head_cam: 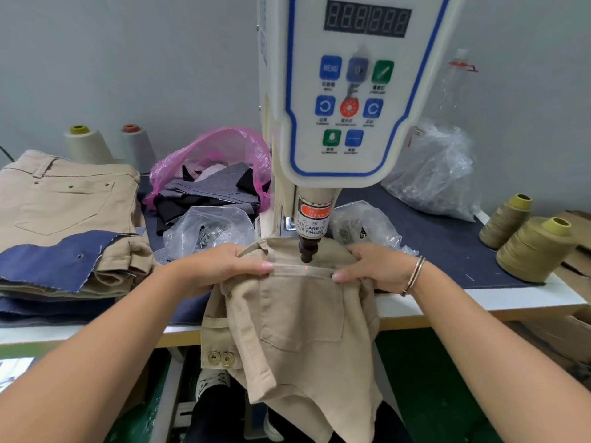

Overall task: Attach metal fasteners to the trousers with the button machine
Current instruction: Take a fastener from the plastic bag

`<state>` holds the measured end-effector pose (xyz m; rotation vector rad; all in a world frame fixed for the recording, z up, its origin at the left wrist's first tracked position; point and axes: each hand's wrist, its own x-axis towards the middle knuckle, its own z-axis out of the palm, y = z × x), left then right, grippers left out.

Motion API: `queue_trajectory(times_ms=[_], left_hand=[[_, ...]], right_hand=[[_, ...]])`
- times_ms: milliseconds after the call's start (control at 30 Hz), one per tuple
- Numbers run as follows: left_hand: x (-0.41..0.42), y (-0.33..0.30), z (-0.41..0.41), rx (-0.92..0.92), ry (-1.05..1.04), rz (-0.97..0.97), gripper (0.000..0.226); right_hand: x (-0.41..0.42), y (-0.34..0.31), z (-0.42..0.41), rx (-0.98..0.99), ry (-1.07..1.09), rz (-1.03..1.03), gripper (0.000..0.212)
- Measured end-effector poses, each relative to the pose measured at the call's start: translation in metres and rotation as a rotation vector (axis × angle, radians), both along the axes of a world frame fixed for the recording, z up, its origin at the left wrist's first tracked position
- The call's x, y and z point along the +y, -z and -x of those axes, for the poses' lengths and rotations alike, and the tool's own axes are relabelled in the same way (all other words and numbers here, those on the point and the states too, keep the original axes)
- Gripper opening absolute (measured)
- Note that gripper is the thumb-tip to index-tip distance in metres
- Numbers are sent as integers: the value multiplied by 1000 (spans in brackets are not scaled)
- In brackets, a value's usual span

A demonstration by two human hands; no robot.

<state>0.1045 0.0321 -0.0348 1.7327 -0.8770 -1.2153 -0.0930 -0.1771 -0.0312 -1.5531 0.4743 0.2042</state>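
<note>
Positioning under way: trousers (297, 314) are held beneath the button machine (332, 91) punch (306, 251), pocket edge pinched by left hand (220, 266) and right hand (377, 266). Two snaps (220, 358) are already set below the punch; a finished stack (64, 199) lies left of the machine, so more fasteners are judged pending.

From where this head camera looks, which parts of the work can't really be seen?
- Lower die under the trousers: covered by the cloth below the punch.
- Fingers of the left hand and right hand: tucked under the fabric, so the grip underneath is unseen.
- Fasteners in the clear bag: too small to tell their type.
- Display: no legible count.
- Foot pedal: hidden beneath the hanging trousers.
</note>
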Motion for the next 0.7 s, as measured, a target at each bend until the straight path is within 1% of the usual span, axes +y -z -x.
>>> queue_trajectory(times_ms=[67,133,233,300,333,400,467,533,633,700], left_hand=[[1,3,4,51,-52,43,59],[3,7,9,130,-90,101,61],[6,15,18,278,-113,154,53],[7,20,21,327,-121,160,57],[7,22,21,331,-123,159,59],[7,24,21,330,-115,158,55],[6,24,20,331,-107,158,48],[6,23,19,317,-107,154,49],[5,24,17,308,-107,142,58],[5,24,17,318,-107,141,56]], right_hand=[[5,4,-1,-141,123,-106,49],[11,8,-2,-252,214,-240,49],[21,19,-3,-315,339,-289,56],[27,26,-2,-357,375,-325,50],[30,29,-1,-365,389,-332,48],[35,34,0,-370,430,-350,43],[36,39,-1,-382,477,-358,32],[37,39,-2,-387,514,-336,23],[38,39,-4,-398,544,-338,20],[39,39,-4,-404,550,-349,20]])
